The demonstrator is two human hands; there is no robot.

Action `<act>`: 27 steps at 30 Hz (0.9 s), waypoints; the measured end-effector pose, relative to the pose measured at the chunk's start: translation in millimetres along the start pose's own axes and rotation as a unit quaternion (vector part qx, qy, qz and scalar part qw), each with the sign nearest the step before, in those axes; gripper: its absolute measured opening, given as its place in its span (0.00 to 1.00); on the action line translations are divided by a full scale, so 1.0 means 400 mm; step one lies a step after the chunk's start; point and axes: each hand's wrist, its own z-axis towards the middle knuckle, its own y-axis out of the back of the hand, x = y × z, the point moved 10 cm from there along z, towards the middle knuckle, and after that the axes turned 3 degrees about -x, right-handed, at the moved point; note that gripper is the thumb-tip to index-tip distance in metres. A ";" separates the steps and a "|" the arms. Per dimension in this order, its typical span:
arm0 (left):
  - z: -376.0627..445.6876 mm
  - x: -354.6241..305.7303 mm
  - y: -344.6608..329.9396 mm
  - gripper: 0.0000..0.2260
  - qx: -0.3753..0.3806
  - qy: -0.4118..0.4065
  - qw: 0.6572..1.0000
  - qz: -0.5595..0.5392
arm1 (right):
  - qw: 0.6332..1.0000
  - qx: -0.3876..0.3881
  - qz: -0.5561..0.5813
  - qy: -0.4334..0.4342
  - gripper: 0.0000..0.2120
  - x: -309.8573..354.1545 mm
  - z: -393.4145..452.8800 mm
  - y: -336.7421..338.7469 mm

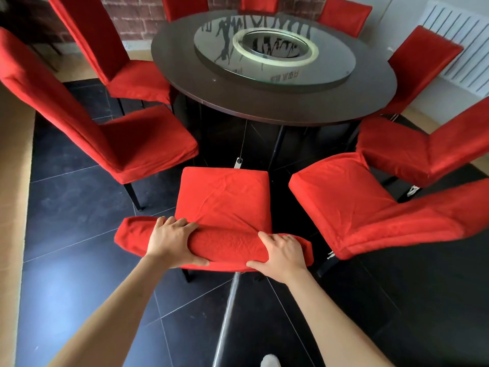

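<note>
Chair (225, 200) on dark tile floor (79, 260), facing near edge of round table (264, 104), seat short of it. Top of backrest (229, 243) gripped by left hand (172, 241) and right hand (281, 251), fingers curled over its loose fabric. Likely risks: fabric slipping under grip; seat corner clipping neighbour chair (344, 207) just beside on right; legs scraping tile.

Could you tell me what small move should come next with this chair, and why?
Probably slide the chair straight toward the table: the left hand and right hand both grip its backrest, and its seat stands clear of the table's edge.
</note>
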 end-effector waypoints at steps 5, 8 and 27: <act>0.018 0.047 0.005 0.48 0.004 -0.016 1.000 -0.011 | 1.000 -0.001 0.016 -0.018 0.41 0.049 0.017 0.006; 0.021 0.065 0.002 0.48 0.004 -0.027 1.000 -0.005 | 1.000 -0.006 0.010 -0.021 0.41 0.065 0.022 0.002; -0.042 0.113 0.020 0.44 -0.029 -0.060 0.998 -0.012 | 0.996 -0.082 -0.005 -0.047 0.35 0.184 -0.053 0.052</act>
